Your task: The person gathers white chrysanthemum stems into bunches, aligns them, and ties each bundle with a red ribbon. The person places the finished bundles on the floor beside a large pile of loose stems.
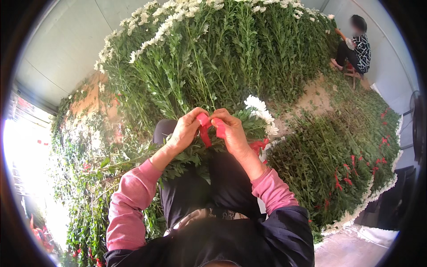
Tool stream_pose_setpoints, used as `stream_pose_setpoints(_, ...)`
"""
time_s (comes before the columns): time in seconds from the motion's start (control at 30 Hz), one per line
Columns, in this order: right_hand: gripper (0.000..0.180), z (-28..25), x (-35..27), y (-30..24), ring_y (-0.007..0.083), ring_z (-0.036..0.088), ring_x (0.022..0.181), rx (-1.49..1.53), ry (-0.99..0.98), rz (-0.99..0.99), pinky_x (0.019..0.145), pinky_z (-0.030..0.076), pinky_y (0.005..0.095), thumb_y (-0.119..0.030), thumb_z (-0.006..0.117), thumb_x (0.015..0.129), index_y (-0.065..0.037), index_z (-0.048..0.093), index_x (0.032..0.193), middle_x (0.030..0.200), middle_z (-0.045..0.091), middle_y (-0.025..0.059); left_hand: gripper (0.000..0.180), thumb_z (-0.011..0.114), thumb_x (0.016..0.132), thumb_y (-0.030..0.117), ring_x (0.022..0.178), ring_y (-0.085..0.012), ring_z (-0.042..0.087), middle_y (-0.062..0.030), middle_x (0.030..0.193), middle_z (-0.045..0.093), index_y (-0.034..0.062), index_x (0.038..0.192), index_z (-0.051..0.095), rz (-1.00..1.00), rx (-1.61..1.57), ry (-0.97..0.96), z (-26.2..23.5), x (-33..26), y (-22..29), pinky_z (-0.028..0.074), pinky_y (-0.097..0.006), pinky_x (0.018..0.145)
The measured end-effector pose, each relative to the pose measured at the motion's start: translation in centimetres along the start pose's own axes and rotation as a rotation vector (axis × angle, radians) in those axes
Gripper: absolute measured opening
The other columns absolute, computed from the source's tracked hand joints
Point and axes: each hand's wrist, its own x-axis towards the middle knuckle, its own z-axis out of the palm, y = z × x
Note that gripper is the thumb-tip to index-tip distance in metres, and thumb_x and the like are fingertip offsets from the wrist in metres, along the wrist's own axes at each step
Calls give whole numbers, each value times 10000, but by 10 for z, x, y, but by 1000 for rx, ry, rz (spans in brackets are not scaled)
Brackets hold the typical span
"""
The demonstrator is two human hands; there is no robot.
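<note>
Flower bunch [240, 122] lies across my lap, long axis left–right, white heads pointing right, leafy stems trailing left. I see red ribbon [205, 131] wrapped at mid-stem, glossy, one tail hanging down. Left hand [184, 131] closed, pinching ribbon end. Right hand [231, 131] closed, pinching other end. Hands nearly touching. Big flower heap [213, 49] beyond; tied bunches [338, 164] stacked right. Seated person [356, 44] far right.

Red ribbon [205, 129] pinched between left hand [186, 131] and right hand [231, 131]. Sleeves [129, 209]: pink, fine stripes. Bunch [249, 122]: green leaves, white blooms. Stacked bundles [338, 169]: green, red ties, white heads at edge. Seated person [358, 44]: black-and-white patterned top.
</note>
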Motion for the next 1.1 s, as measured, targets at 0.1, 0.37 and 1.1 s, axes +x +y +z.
stream_pose_setpoints(0.1,94,3,-4,-1,102,561,939,77,63,29,833,456,252,-84,747,858,-29,717,927,1087,540,5,235,532,1018,221,685,-77,535,9,834,629,30,1059,661,46,-38,47,14,1,6,423,-228,631)
stream_pose_setpoints(0.37,168,6,-4,-3,271,615,1012,-858,-199,-251,845,507,349,-98,759,788,-20,647,886,1109,592,107,168,608,952,141,778,-146,630,-57,926,682,-5,978,687,-166,-506,-132,-27,-9,8,492,-253,703)
stream_pose_setpoints(1.1,99,-14,-1,-22,253,549,1144,-521,-321,-59,953,469,339,-26,555,920,27,564,838,1252,496,135,203,640,898,256,664,-319,619,-77,739,597,87,808,573,576,955,186,-3,-12,17,494,-426,582)
